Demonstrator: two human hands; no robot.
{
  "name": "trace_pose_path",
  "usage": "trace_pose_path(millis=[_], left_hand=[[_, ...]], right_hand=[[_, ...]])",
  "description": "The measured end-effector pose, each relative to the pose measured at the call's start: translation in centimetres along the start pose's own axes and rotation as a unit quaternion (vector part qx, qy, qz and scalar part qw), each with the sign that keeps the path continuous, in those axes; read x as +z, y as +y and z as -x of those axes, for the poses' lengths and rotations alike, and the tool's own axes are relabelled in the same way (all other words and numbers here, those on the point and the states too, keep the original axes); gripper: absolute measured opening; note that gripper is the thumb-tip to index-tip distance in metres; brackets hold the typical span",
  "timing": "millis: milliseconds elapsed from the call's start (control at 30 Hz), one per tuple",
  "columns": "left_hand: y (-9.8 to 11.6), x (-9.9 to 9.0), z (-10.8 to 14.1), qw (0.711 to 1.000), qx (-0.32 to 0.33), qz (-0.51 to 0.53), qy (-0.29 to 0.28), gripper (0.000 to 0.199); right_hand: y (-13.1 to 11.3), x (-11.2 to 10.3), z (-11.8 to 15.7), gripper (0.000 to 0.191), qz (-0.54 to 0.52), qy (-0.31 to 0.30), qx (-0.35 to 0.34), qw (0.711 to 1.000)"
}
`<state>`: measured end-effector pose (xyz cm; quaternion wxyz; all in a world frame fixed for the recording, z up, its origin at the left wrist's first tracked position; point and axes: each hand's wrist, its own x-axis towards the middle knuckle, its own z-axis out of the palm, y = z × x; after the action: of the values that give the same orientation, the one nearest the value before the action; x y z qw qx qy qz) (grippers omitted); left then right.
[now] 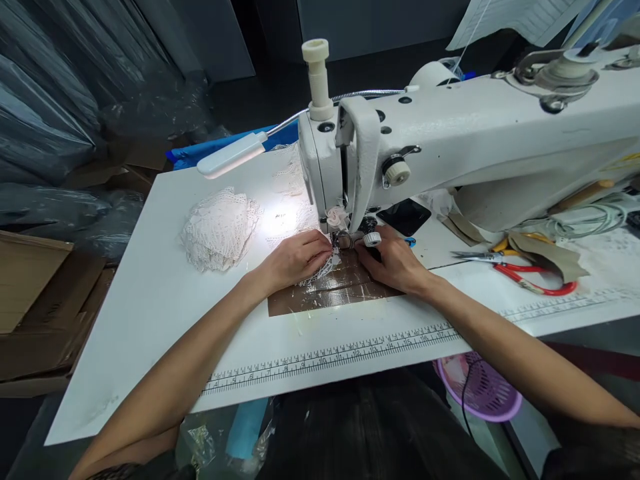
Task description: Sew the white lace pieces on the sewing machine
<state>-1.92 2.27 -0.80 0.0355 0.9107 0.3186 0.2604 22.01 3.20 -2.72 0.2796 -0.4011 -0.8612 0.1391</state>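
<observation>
Beneath the needle end of a white sewing machine [330, 153], a piece of white lace [323, 272] lies by the presser foot [336, 245]. My left hand [300, 259] is closed on this lace, just left of the foot, its fingers bent together. My right hand [395, 261] is to the right of the foot, fingers curled in close to the metal parts. What those fingers grip, if anything, is hidden. A small pale fabric rosette [337, 217] sits on the machine above the foot. Brown tape [325, 300] covers the bed under both hands.
A stack of white lace pieces [220, 230] lies left, under a lit lamp [233, 157]. On the right are a phone [405, 217], red-handled scissors [535, 277] and brown scraps [550, 257]. A ruler strip [320, 361] runs along the front edge; a purple basket [485, 393] stands below.
</observation>
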Motion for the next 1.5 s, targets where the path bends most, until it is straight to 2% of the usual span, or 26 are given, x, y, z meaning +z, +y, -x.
trace_pose_path(millis=[100,200,433,600,700,900,1167,1333,1500], left_hand=[[-0.1,0.2,0.0,0.998,0.015,-0.038,0.042,0.012],[-0.1,0.4,0.0,0.998,0.025,-0.05,0.038,0.01],[0.2,1.0,0.4,0.996,0.031,-0.081,0.016,0.014],[0.6,0.9,0.6,0.995,0.034,-0.095,0.011,0.018],[0.7,0.6,0.8,0.996,0.045,-0.07,0.023,0.014],[0.7,0.6,1.2,0.996,0.059,-0.041,0.051,0.013],[0.7,0.9,1.4,0.996,0.055,-0.044,0.05,0.013],[0.8,0.9,1.4,0.995,0.058,-0.067,0.034,0.015],[1.1,0.8,1.4,0.994,0.059,-0.085,0.024,0.017]], right_hand=[[-0.2,0.0,0.1,0.018,0.0,0.021,-0.004,1.0],[-0.8,-0.3,0.0,0.02,0.008,0.017,-0.008,1.0],[-1.6,-0.8,-1.0,0.022,-0.051,-0.086,0.012,0.995],[-1.8,-0.5,-0.9,0.03,0.005,-0.114,-0.007,0.993],[-1.9,-0.2,-0.5,0.031,0.028,-0.11,-0.014,0.993],[-1.5,0.6,-0.1,0.032,0.008,-0.077,-0.032,0.996],[-1.3,0.6,0.2,0.033,-0.07,-0.011,-0.027,0.997],[-1.3,0.6,0.4,0.034,-0.039,-0.034,-0.029,0.998],[-1.0,0.6,0.5,0.036,-0.01,-0.053,-0.076,0.996]])
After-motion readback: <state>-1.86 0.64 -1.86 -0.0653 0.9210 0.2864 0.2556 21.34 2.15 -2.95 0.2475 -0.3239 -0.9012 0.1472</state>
